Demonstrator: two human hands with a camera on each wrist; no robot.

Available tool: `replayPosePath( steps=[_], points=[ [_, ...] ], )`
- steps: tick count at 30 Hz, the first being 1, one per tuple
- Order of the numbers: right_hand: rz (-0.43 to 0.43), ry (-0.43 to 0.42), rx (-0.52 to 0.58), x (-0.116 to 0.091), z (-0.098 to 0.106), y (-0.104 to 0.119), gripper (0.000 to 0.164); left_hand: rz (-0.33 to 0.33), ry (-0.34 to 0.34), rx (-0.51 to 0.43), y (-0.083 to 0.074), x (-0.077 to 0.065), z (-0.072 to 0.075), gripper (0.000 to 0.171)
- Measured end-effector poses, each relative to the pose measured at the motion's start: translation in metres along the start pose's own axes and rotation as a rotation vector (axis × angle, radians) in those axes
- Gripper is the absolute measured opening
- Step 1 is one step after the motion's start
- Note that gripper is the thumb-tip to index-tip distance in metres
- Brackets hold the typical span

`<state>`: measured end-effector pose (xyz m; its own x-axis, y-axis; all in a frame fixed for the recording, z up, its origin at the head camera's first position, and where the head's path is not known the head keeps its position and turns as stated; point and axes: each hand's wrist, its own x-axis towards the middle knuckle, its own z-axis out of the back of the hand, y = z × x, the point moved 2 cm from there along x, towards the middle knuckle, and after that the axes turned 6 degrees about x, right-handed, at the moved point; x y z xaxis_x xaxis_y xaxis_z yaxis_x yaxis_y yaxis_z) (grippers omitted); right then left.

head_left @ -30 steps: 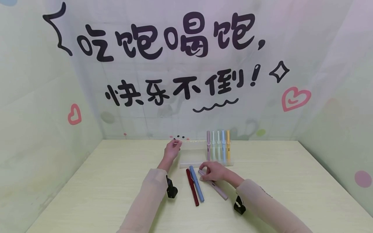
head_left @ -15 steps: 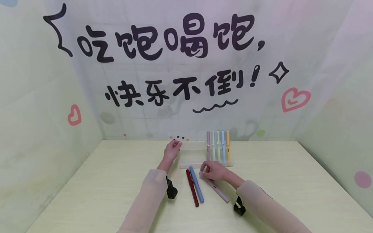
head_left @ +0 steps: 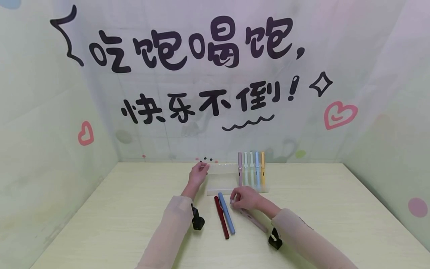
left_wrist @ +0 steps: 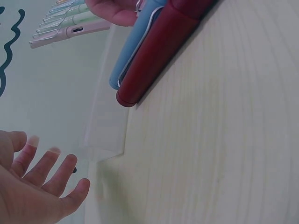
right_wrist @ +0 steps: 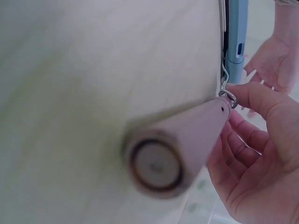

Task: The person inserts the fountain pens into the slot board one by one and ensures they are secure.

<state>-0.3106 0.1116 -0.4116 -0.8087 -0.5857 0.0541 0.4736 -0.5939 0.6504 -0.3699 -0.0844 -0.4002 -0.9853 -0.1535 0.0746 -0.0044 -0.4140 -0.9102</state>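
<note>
My right hand (head_left: 246, 198) pinches a pale pink pen (right_wrist: 196, 130) near its metal clip with thumb and fingertips; the pen slants low over the table, its far end toward the right wrist. My left hand (head_left: 198, 174) is at the upper left corner of a clear pen stand (head_left: 221, 181), thumb and forefinger pinching its edge. Between the two arms a dark red pen (head_left: 221, 217) and a blue pen (head_left: 226, 213) lie side by side, also close up in the left wrist view. My right fingers partly cover the pink pen's cap.
Several pens stand in the right half of the stand: a mauve pen (head_left: 240, 168), pale green ones, a light blue pen (head_left: 257, 168) and a yellow pen (head_left: 263, 168). Behind the wooden table (head_left: 134, 209) hangs a printed cloth (head_left: 188, 142).
The pink pen's lower end has swung right and toward the body, while my right hand has shifted only slightly. My left hand and the red and blue pens have stayed put.
</note>
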Motion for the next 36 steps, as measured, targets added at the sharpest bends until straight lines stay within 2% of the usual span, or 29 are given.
replayPosePath(
  steps=[7,14,18,26,31,36],
  points=[
    [0.05,-0.048,0.133,0.002,0.011,-0.001,0.014,0.0,0.004,0.004,-0.001,-0.002,0.001,0.028],
    [0.021,-0.089,0.403,0.005,0.024,0.001,0.021,0.007,0.008,0.003,0.0,0.0,0.0,0.029],
    [0.019,-0.148,0.505,0.007,0.032,0.004,0.023,0.005,0.004,0.001,0.001,0.0,0.0,0.028],
    [-0.042,-0.302,0.503,0.016,0.049,0.005,0.025,-0.002,0.003,-0.007,0.001,0.001,0.0,0.029],
    [-0.04,-0.413,0.517,0.021,0.059,0.01,0.026,-0.004,0.003,-0.01,0.0,0.001,0.001,0.029],
    [-0.022,-0.487,0.544,0.024,0.065,0.013,0.027,0.007,0.009,-0.001,0.0,0.0,0.001,0.028]
  ],
)
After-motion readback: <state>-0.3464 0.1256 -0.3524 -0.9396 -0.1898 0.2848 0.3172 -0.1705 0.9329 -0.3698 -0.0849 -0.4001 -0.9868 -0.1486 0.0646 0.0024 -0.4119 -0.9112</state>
